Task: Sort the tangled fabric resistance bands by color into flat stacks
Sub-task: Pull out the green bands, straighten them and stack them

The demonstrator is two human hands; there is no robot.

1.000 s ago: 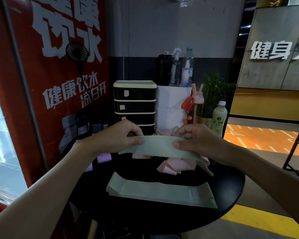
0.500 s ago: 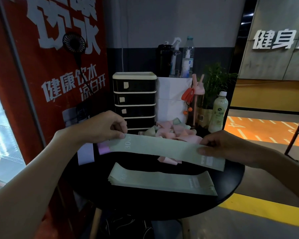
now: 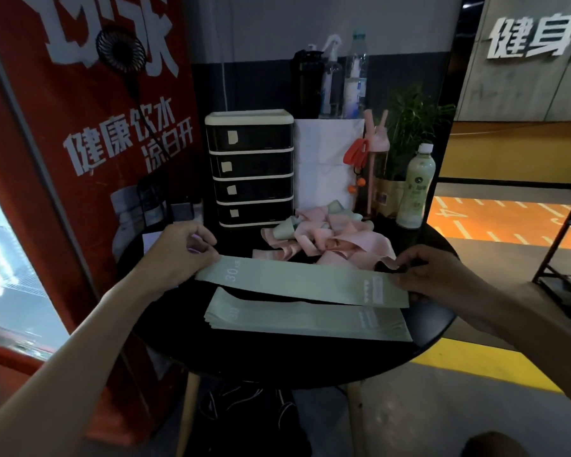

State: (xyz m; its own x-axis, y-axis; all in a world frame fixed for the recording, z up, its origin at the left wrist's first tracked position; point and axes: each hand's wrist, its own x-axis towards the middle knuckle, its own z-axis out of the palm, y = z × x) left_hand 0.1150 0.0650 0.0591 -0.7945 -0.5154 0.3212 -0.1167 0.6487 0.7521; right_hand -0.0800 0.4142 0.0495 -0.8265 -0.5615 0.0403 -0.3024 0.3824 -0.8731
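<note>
Item: green band (image 3: pixel 302 284), held flat at both ends above the green stack (image 3: pixel 307 319) on my round black table (image 3: pixel 277 361).

Detail: my left hand (image 3: pixel 178 255) pinches the end printed "30", fingers closed on the fabric; my right hand (image 3: pixel 432 275) grips the labelled end, thumb and fingers closed over it. The band is stretched straight, slightly tilted, just behind and above the flat green stack lying near the table's front edge. Tangled pile (image 3: pixel 327 235) of pink and green bands sits further back, before the black drawer unit (image 3: pixel 249 168). A pale bottle (image 3: pixel 416 188) stands at rear right.
</note>
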